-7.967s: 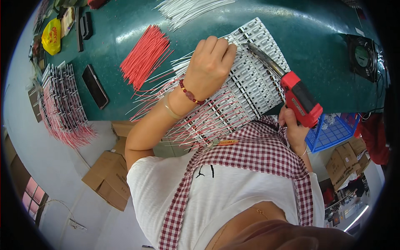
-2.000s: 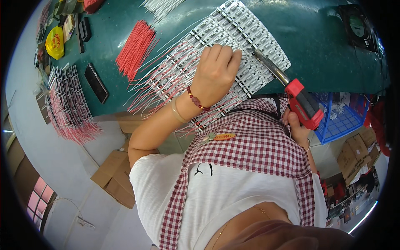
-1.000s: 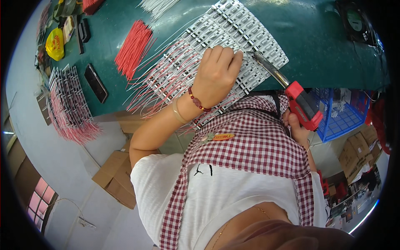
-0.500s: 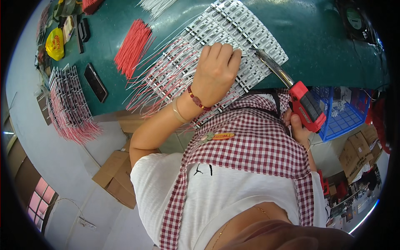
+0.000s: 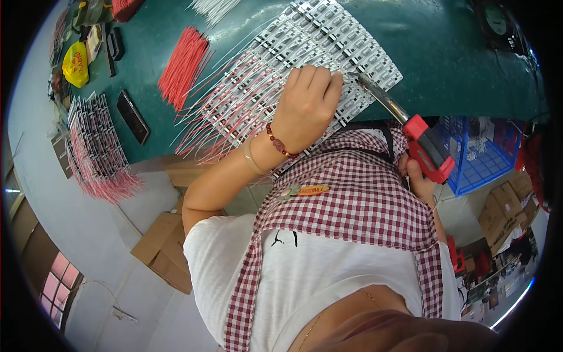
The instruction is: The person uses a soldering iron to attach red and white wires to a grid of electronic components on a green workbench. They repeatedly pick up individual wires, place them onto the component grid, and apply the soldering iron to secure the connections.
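Observation:
On the bench lies a panel of small silver metal parts [image 5: 366, 53] set in rows, with thin white and red wires [image 5: 234, 97] trailing from its left side. My left hand [image 5: 308, 105] rests over the panel, fingers bent and pinched together; whatever they pinch is hidden beneath them. A red and black soldering gun [image 5: 429, 148] reaches in from the right, its dark metal tip close beside my left fingertips. My right hand [image 5: 419, 180] grips it from below, partly hidden behind its body.
Bundles of red wires [image 5: 183, 67] and white wires [image 5: 215, 10] lie on the green bench [image 5: 457, 88]. A phone [image 5: 134, 117] and a wired stack of parts [image 5: 97, 138] sit left. A blue basket [image 5: 478, 167] stands beyond the bench edge, right; a cardboard box [image 5: 164, 249] lies lower left.
The soldering gun's tip has come slightly left and down, nearer my left fingertips. My left hand has shifted only a little, still pinched over the panel.

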